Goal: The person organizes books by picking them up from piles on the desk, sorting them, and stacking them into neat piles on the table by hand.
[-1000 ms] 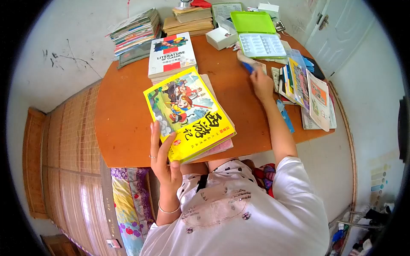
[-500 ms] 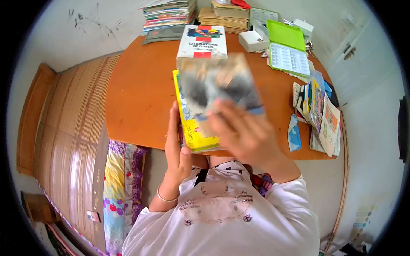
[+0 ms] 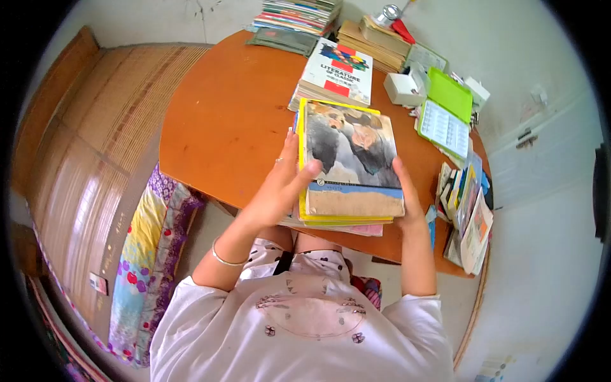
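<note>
A picture-covered book [image 3: 353, 153] lies on top of a yellow-edged book [image 3: 301, 153], with more books under them at the table's front edge. My left hand [image 3: 280, 181] presses against the left side of this stack, its thumb reaching over the top cover. On the opposite side, my right hand [image 3: 410, 197] grips the stack's right edge, and its fingers are partly hidden. Just behind is another pile, topped by a white and red book [image 3: 337, 70] reading "Literature of Classic".
The round-ended wooden table [image 3: 216, 121] carries a stack of magazines [image 3: 296, 16] and brown-edged books [image 3: 369, 48] at the back. A green case [image 3: 449, 111], a white box [image 3: 404, 88] and leaning booklets [image 3: 468, 204] line the right side.
The picture-covered book came down onto the yellow book and lines up with it. My right hand moved from the top of that book to the stack's right side. The view has turned.
</note>
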A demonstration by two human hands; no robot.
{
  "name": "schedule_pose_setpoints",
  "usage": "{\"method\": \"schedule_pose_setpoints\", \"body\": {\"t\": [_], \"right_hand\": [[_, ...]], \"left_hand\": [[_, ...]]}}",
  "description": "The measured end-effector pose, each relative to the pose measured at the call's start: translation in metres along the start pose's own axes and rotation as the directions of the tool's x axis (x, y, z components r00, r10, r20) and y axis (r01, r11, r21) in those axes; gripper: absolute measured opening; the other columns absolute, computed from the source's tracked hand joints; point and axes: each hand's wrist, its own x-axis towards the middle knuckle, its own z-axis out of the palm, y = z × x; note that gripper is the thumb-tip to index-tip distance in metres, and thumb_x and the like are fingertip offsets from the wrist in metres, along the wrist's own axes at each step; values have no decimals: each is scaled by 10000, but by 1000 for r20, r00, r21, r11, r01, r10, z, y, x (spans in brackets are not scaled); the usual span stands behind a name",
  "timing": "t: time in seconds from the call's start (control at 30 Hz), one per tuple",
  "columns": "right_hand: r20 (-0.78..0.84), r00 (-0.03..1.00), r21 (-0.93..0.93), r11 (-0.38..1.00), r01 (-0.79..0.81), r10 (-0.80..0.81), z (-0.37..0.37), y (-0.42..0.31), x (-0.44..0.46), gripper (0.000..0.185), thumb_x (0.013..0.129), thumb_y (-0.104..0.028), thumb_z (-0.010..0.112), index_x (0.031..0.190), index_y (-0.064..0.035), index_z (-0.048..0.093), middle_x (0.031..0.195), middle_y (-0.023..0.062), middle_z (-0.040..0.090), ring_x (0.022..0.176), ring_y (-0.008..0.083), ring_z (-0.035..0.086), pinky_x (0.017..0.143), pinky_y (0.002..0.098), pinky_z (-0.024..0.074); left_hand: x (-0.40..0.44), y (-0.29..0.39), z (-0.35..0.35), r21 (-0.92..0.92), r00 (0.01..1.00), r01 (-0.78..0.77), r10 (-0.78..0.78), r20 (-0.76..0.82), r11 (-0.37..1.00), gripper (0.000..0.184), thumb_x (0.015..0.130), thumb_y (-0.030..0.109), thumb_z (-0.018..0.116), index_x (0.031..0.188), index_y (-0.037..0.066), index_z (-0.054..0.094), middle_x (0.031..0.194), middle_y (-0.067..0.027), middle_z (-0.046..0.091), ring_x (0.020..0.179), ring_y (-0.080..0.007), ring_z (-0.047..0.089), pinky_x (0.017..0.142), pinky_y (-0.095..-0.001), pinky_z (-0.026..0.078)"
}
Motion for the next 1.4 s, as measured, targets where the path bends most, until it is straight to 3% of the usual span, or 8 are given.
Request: {"method": "schedule_pose_setpoints", "body": {"t": [0.2, 0.33, 0.67, 0.87, 1.07, 1.2, 1.3, 1.4], "right_hand": [[-82, 996, 134, 990, 44, -33, 1, 13, -8, 520, 894, -382, 548, 1261, -14, 511, 1207, 113, 599, 1053, 235, 595, 915, 361, 470], [-81, 990, 281, 951, 132, -113, 4, 21, -6, 531, 877, -342, 518, 1296, -18, 484, 1265, 131, 562, 1129, 266, 554, 982, 388, 425], [-69, 968, 429, 869, 248, -243, 5, 37, -9, 592, 846, -378, 545, 1306, -13, 473, 1271, 149, 560, 1126, 301, 558, 988, 421, 424], [-40, 956, 493, 826, 273, -292, 1, 39, -13, 642, 823, -384, 571, 1333, -15, 446, 1269, 159, 559, 1123, 318, 556, 993, 421, 419], [-227, 875, 290, 827, 481, -429, 1, 41, -36, 817, 741, -494, 549, 1413, -71, 355, 1365, 165, 464, 1228, 314, 473, 1046, 428, 377], [-77, 835, 646, 611, 458, -545, 0, 47, -57, 858, 725, -366, 656, 1424, -37, 282, 1338, 150, 471, 1214, 312, 478, 1042, 459, 373], [-100, 733, 406, 645, 647, -672, -37, 38, -87, 851, 722, -333, 676, 1417, -32, 288, 1328, 147, 476, 1204, 302, 485, 1032, 450, 382], [-124, 594, -77, 604, 793, -795, -97, 30, -121, 845, 719, -301, 695, 1410, -26, 294, 1318, 145, 481, 1194, 292, 493, 1022, 442, 391]], "left_hand": [[2, 20, 14, 287, 1000, 28, -26, -11, 957, 710, 973, 365, 411, 1447, -98, 157, 1528, -295, 93, 1446, -363, 8, 1160, -389, 38], [3, 21, 19, 330, 998, -47, 55, -16, 943, 934, 902, 512, 500, 1336, -247, 170, 1423, -436, 164, 1396, -500, 70, 1154, -470, 68], [-4, 39, 25, 392, 992, -92, 117, -39, 915, 901, 843, 513, 570, 1379, -140, 257, 1435, -415, 182, 1387, -513, 112, 1143, -476, 128], [-11, 50, 29, 257, 983, -145, 169, -74, 955, 825, 757, 253, 711, 1404, -74, 318, 1487, -303, 237, 1424, -381, 180, 1137, -438, 178], [-23, 77, 46, 213, 870, -486, 493, 22, 847, 816, 670, 75, 670, 1405, -59, 343, 1479, -263, 295, 1406, -373, 251, 1127, -419, 206], [-38, 87, 85, 156, 800, -597, 568, 193, 787, 846, 633, 39, 659, 1411, -57, 338, 1481, -299, 257, 1386, -427, 264, 1112, -444, 227], [-34, 76, 112, -21, 692, -697, 681, 240, 717, 958, 606, 4, 645, 1464, -32, 220, 1507, -323, 139, 1409, -449, 173, 1125, -447, 191], [-10, 65, 129, -171, 774, -491, 518, 365, 854, 1136, 585, -31, 619, 1496, 24, -58, 1533, -293, -73, 1436, -418, -60, 1144, -443, 102]]}}
